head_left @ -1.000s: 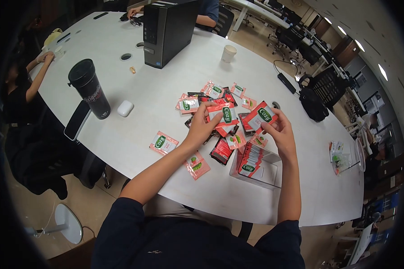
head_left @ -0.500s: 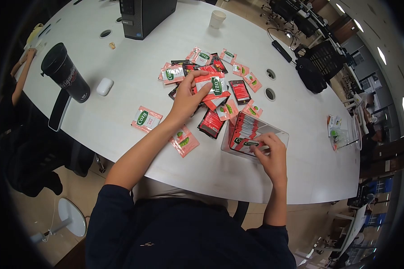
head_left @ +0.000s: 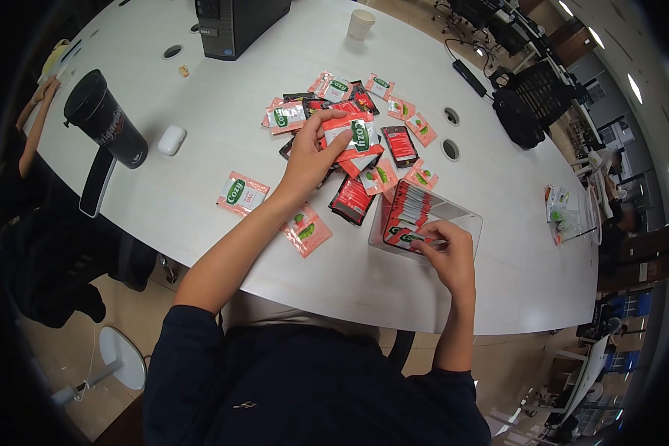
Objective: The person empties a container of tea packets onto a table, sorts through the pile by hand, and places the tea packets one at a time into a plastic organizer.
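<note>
The left hand is closed on a small stack of packets, held just above the loose pile on the counter. The right hand pinches a single packet at the near end of the row inside the clear box.

Two stray sachets lie beside the left forearm. A black tumbler, an earbud case and a phone stand well apart to the left. A computer tower stands at the far edge.

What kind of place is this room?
Probably an open office: a large white meeting table with cable holes, a desktop computer tower on it, and black office chairs by rows of desks behind.
</note>
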